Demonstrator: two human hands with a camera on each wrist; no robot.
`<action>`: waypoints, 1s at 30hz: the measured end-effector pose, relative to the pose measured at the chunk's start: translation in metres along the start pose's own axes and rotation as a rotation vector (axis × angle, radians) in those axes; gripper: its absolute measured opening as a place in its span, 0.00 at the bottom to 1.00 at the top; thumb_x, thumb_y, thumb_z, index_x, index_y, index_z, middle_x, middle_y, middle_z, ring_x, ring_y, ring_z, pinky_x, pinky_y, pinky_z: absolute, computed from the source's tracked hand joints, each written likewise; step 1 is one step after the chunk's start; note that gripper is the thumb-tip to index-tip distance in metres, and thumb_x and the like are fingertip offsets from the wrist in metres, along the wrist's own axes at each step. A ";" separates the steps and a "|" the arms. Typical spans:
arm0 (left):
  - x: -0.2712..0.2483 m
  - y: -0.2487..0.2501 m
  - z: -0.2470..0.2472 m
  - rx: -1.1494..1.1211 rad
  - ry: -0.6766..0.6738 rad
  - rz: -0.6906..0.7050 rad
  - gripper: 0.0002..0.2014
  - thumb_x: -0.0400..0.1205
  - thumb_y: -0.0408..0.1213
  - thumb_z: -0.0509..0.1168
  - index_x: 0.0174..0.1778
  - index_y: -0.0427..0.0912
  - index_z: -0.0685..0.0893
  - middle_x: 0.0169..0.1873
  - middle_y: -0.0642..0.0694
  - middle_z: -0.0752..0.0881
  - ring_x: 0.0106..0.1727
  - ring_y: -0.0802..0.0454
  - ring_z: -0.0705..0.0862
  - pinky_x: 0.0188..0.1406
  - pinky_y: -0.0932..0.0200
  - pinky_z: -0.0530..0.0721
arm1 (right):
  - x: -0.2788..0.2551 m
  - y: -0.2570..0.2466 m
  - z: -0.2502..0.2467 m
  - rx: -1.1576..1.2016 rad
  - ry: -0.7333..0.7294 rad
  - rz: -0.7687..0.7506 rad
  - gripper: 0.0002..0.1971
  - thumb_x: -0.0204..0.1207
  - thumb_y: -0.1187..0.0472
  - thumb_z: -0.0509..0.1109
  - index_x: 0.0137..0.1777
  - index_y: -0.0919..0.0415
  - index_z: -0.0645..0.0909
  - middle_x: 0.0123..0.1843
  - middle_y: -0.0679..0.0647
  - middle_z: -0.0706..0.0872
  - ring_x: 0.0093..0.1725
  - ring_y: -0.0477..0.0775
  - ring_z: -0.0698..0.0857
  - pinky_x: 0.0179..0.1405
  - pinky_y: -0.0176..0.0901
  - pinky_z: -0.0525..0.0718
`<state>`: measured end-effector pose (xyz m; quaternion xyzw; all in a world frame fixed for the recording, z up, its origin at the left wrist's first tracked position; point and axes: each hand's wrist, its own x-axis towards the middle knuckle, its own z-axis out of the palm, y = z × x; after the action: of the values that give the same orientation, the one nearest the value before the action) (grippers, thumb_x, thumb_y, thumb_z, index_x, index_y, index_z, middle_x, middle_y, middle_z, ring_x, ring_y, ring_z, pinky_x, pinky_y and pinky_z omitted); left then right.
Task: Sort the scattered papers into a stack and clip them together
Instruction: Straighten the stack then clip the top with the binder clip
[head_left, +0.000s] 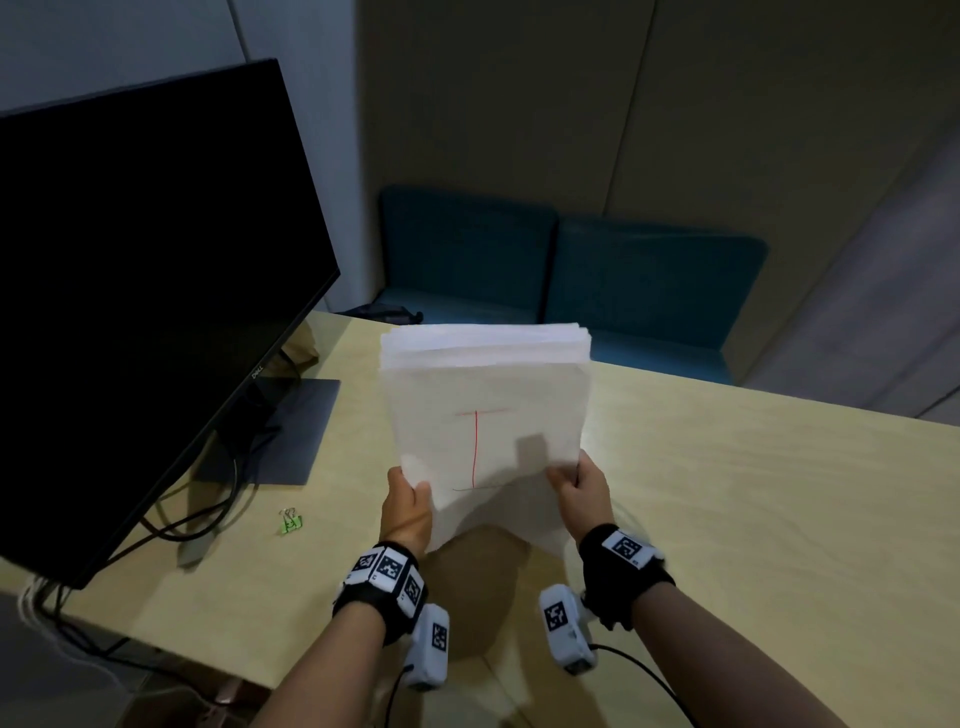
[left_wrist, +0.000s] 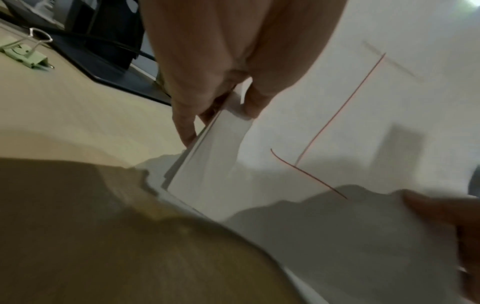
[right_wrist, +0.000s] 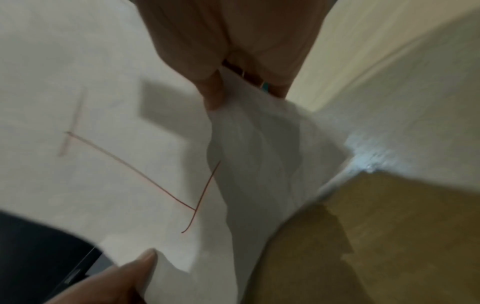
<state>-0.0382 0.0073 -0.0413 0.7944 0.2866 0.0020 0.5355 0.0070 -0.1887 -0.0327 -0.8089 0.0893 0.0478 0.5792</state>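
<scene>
I hold a thick stack of white papers (head_left: 485, 415) above the wooden table (head_left: 753, 493), its top sheet marked with a red "I". My left hand (head_left: 410, 496) grips the stack's near left edge, thumb on top and fingers beneath. My right hand (head_left: 574, 480) pinches the near right edge in the same way. In the left wrist view the left hand (left_wrist: 221, 115) clamps the paper stack (left_wrist: 324, 123) by its edge. In the right wrist view the right hand (right_wrist: 218, 96) pinches the sagging paper stack (right_wrist: 103, 164). A green binder clip (head_left: 291, 521) lies on the table to the left, and the binder clip (left_wrist: 26, 52) shows by the monitor base.
A black monitor (head_left: 140, 291) on a grey base (head_left: 291, 431) stands at the left, with cables (head_left: 208, 514) trailing over the table. Teal seats (head_left: 571, 280) sit beyond the table's far edge. The table's near edge runs below my wrists.
</scene>
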 end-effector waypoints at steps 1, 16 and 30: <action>0.003 -0.002 -0.001 0.008 -0.006 -0.020 0.14 0.85 0.34 0.54 0.64 0.31 0.67 0.50 0.31 0.79 0.50 0.38 0.79 0.50 0.53 0.74 | 0.001 -0.002 -0.001 -0.025 0.019 -0.010 0.06 0.78 0.72 0.63 0.52 0.67 0.80 0.47 0.58 0.84 0.48 0.57 0.81 0.46 0.44 0.78; -0.013 0.050 0.018 -0.794 -0.229 -0.116 0.13 0.84 0.28 0.61 0.65 0.35 0.81 0.58 0.39 0.87 0.57 0.41 0.85 0.55 0.50 0.82 | 0.007 -0.011 0.017 0.708 0.095 0.479 0.05 0.80 0.70 0.63 0.50 0.61 0.79 0.50 0.64 0.86 0.48 0.62 0.85 0.57 0.61 0.84; 0.006 0.123 -0.057 0.252 -0.430 0.586 0.14 0.81 0.29 0.65 0.61 0.40 0.85 0.54 0.44 0.89 0.54 0.49 0.86 0.59 0.53 0.81 | 0.008 -0.127 -0.057 -0.717 -0.119 -0.639 0.35 0.67 0.55 0.76 0.75 0.54 0.69 0.70 0.51 0.80 0.72 0.55 0.75 0.70 0.50 0.69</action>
<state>0.0049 0.0267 0.0856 0.8845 -0.0735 -0.0466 0.4583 0.0383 -0.2034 0.1018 -0.9403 -0.2193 -0.0585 0.2535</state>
